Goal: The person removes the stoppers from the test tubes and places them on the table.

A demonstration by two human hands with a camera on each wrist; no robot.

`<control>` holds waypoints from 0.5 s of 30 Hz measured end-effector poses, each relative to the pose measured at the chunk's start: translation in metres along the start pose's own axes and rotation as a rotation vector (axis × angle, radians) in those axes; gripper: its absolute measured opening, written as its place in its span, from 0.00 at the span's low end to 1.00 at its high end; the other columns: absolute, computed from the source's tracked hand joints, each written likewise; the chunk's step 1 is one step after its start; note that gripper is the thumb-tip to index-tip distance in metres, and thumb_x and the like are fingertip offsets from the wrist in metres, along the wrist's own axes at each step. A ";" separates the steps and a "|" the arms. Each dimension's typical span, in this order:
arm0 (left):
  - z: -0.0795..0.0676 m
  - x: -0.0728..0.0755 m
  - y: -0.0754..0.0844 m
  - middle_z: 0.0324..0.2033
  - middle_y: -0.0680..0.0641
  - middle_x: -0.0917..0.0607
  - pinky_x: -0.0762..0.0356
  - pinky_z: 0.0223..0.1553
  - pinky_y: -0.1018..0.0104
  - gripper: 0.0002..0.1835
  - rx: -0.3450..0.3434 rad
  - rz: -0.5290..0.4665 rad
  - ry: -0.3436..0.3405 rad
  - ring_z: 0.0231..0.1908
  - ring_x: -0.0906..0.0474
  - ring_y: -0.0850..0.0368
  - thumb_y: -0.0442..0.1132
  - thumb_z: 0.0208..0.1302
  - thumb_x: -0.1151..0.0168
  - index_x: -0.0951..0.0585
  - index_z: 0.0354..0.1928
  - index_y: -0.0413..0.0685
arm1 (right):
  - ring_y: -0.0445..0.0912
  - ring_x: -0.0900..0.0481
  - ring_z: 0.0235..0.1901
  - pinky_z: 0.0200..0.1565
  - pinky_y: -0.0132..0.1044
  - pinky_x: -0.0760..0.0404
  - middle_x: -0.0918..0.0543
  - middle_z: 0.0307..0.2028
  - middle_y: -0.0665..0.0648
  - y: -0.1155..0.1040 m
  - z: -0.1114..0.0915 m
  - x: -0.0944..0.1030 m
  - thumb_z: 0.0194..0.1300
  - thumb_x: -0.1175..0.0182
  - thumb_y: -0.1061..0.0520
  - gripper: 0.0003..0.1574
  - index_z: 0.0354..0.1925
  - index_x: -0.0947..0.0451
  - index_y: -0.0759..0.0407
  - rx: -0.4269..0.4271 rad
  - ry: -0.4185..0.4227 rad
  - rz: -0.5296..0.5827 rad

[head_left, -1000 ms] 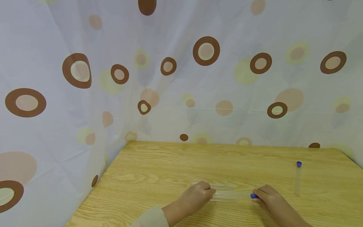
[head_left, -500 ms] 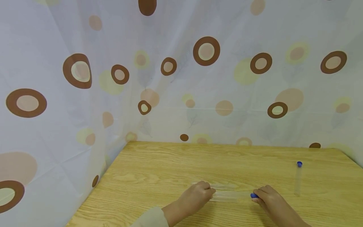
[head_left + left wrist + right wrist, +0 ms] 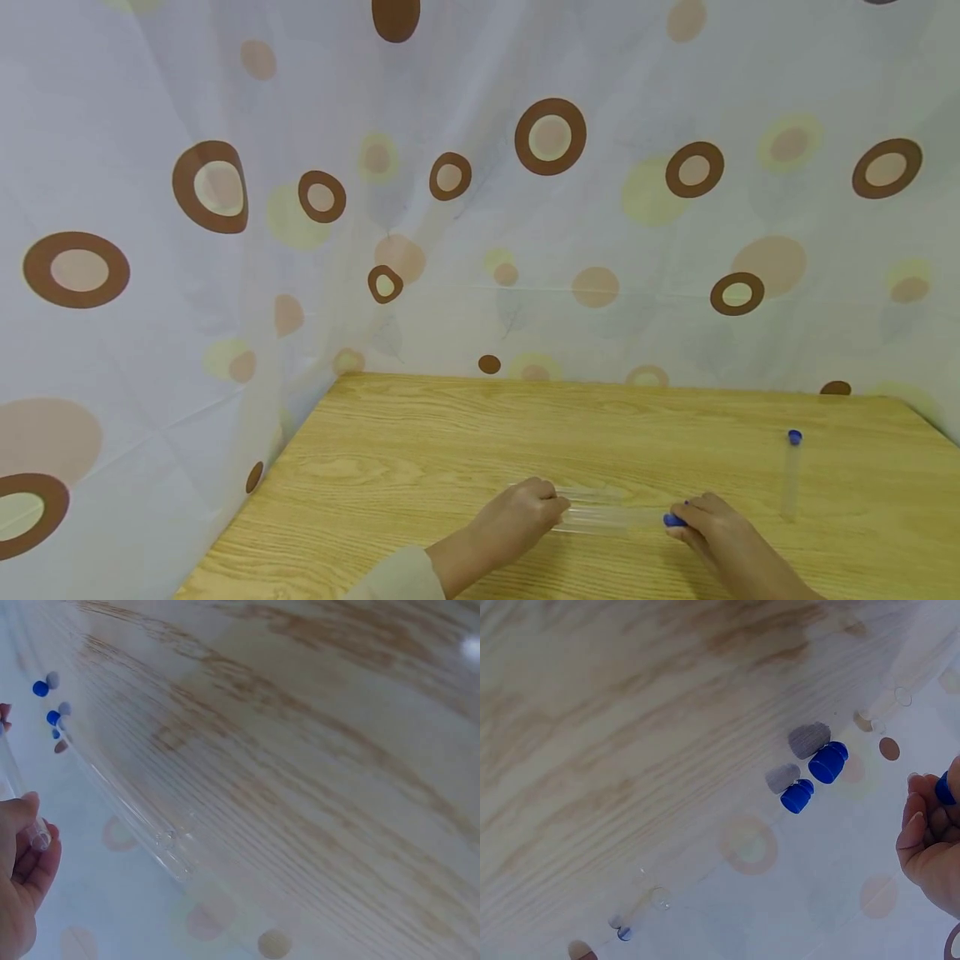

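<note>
A clear test tube (image 3: 641, 517) lies level between the two hands. My left hand (image 3: 517, 518) pinches its far left end; in the left wrist view thumb and fingers curl round the rounded tip (image 3: 40, 838). At the other end my right hand (image 3: 723, 533) pinches a blue stopper (image 3: 674, 519), mostly hidden by the fingers in the right wrist view. Whether the stopper sits fully in the tube cannot be told. Other clear tubes (image 3: 127, 799) lie on the table beside the left hand. Two loose-looking blue stoppers (image 3: 828, 763) show near the right hand.
A tube with a blue stopper (image 3: 792, 475) lies on the right of the wooden table (image 3: 420, 433). A white curtain (image 3: 480, 225) with brown and beige circles hangs behind the table and along its left side.
The head view has shifted very slightly. Both hands keep their grip on the tube and stopper, with no clear movement between them.
</note>
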State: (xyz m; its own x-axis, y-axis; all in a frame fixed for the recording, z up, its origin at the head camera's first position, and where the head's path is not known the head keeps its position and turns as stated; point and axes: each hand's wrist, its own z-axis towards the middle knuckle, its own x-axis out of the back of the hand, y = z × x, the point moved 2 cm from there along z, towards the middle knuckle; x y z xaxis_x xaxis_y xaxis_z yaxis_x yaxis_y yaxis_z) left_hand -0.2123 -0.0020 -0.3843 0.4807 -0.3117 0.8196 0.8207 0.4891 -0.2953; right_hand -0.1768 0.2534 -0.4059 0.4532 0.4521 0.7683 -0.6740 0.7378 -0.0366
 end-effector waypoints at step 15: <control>-0.003 0.001 -0.002 0.25 0.57 0.22 0.33 0.33 0.95 0.08 -0.019 -0.004 -0.008 0.28 0.26 0.71 0.40 0.52 0.32 0.18 0.36 0.52 | 0.29 0.36 0.26 0.23 0.17 0.37 0.28 0.25 0.46 0.005 -0.001 0.000 0.57 0.38 0.57 0.08 0.30 0.22 0.62 0.095 -0.010 0.141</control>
State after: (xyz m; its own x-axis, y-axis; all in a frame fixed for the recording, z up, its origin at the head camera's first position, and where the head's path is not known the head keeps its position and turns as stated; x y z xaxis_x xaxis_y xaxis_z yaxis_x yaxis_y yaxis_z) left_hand -0.2127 -0.0059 -0.3850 0.4748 -0.3068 0.8249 0.8285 0.4720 -0.3013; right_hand -0.1798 0.2569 -0.4068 0.3452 0.5424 0.7659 -0.7826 0.6168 -0.0840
